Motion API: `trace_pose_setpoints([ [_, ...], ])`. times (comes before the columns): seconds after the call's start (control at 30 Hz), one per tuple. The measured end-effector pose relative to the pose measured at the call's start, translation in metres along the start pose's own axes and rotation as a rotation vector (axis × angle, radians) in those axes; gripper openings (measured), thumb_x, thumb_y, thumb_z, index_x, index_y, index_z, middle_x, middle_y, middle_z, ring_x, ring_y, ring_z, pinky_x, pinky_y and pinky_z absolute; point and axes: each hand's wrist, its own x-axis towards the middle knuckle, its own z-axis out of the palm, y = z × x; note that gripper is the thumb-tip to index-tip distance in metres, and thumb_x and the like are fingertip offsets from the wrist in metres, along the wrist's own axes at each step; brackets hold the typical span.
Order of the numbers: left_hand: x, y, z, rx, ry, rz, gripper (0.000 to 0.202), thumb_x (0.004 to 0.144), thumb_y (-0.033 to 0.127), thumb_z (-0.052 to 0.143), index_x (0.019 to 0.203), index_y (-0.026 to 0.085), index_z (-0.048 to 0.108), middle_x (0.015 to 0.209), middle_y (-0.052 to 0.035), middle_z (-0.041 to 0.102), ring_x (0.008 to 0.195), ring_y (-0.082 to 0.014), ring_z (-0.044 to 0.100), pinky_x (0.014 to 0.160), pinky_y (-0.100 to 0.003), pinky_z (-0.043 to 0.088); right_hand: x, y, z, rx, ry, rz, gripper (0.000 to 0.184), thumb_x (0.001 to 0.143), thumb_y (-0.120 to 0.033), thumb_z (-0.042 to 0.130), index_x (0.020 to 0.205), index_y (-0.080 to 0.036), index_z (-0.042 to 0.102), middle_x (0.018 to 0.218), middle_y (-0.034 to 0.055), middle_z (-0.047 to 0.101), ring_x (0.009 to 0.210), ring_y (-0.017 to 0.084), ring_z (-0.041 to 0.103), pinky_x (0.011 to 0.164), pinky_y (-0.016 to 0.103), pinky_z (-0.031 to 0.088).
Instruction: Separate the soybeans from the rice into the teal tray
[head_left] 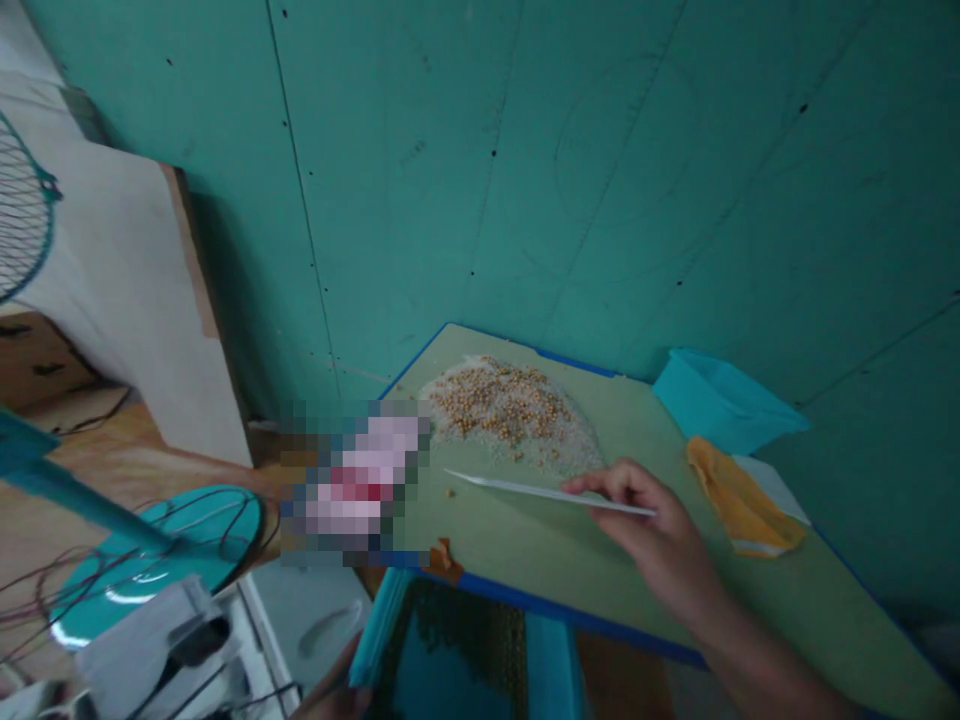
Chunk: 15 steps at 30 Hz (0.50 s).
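Observation:
My right hand (pixel 637 505) pinches a thin, flat white card (pixel 517 490) between thumb and fingers, just above the table. The card's far end points left, near a spread pile of pale rice-like grain (pixel 577 435) mixed with round yellow-brown kernels (pixel 480 400). Low in the view, my left hand (pixel 341 688) grips the left side of a blue plastic bin (pixel 551 660) at the table's front edge; most of this hand is cut off by the frame. Small dark bits cover part of the bin's inside.
The pale green table (pixel 600 610) has a blue edge and stands against a green wall (pixel 480 180). A turquoise bag (pixel 720 400) and an orange packet (pixel 742 500) lie at right. A blurred-out pink item (pixel 375 470) sits left. Fan base (pixel 165 540) and cables are on the floor.

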Motion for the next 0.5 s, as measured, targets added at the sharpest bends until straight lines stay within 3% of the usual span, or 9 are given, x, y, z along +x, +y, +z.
trace_pose_setpoints([
  [0.13,0.005,-0.001,-0.019,0.181,0.078,0.035,0.078,0.029,0.051,0.081,0.102,0.027,0.066,0.083,-0.0043,0.077,0.129,-0.0358,0.026,0.109,-0.044,0.017,0.002,-0.007,0.017,-0.069,-0.129,-0.009,0.02,0.068,-0.013,0.05,0.061,-0.022,0.034,0.083,0.0024,0.068,0.082,0.018,0.061,0.074,0.03,0.042],
  [0.2,0.006,0.002,-0.028,0.267,0.079,0.069,0.068,0.03,0.051,0.081,0.093,0.029,0.069,0.083,-0.0052,0.077,0.13,-0.0372,0.023,0.108,-0.048,0.018,0.003,-0.005,0.019,-0.077,-0.177,-0.011,0.02,0.068,-0.012,0.05,0.06,-0.022,0.035,0.082,0.0028,0.068,0.082,0.018,0.061,0.073,0.03,0.042],
  [0.33,-0.001,0.015,-0.023,0.325,0.022,0.122,0.05,0.037,0.048,0.08,0.082,0.03,0.071,0.085,-0.0039,0.076,0.113,-0.0433,0.047,0.1,-0.053,0.031,0.002,-0.002,0.015,-0.093,-0.227,-0.033,0.021,0.065,-0.009,0.05,0.06,-0.022,0.035,0.082,0.0036,0.068,0.083,0.019,0.061,0.072,0.03,0.043],
  [0.4,-0.009,0.022,-0.011,0.314,0.024,0.126,0.046,0.038,0.047,0.08,0.08,0.031,0.072,0.084,-0.0015,0.077,0.098,-0.0428,0.059,0.089,-0.054,0.042,0.001,0.0,0.011,-0.083,-0.251,-0.048,0.021,0.065,-0.01,0.051,0.06,-0.022,0.035,0.081,0.0036,0.068,0.085,0.02,0.061,0.073,0.031,0.043],
  [0.5,-0.02,0.028,0.011,0.287,0.018,0.132,0.046,0.036,0.046,0.081,0.079,0.034,0.073,0.084,0.0002,0.077,0.087,-0.0401,0.064,0.074,-0.049,0.05,-0.001,0.001,0.003,-0.055,-0.278,-0.064,0.022,0.067,-0.014,0.053,0.059,-0.022,0.034,0.079,0.0039,0.068,0.087,0.022,0.062,0.075,0.034,0.044],
])
